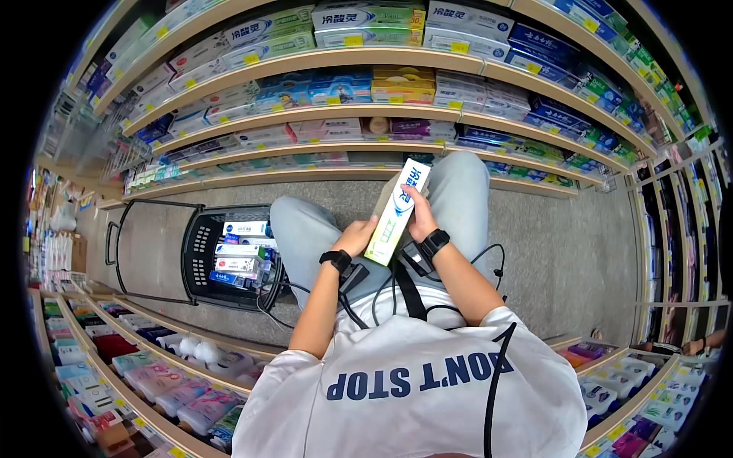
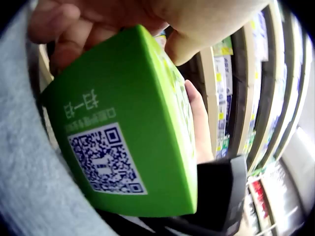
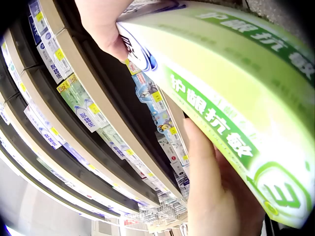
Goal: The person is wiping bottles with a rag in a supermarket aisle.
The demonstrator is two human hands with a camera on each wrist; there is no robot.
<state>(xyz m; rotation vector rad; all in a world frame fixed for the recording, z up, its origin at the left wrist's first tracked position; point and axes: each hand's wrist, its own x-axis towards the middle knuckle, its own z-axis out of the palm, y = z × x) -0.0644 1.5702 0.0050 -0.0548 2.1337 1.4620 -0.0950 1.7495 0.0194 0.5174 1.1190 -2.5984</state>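
A long white-and-green toothpaste box point(image 1: 392, 217) is held at a slant over my lap, between both hands. My left hand point(image 1: 356, 237) grips its left edge near the green end, with the thumb on one side and fingers curled on the other in the left wrist view. That end panel point(image 2: 110, 130) carries a QR code. On the right edge, higher up the box, my right hand point(image 1: 422, 219) holds it with the thumb on the printed face. In the right wrist view, the right thumb point(image 3: 106, 32) presses near the blue logo.
A black shopping basket point(image 1: 197, 259) with several boxes in it stands on the grey floor point(image 1: 550, 252) to the left. Curved shelves point(image 1: 450, 114) of toothpaste boxes run in front. More shelves with packaged goods lie behind and to the right. Black cables point(image 1: 281, 286) trail around the lap.
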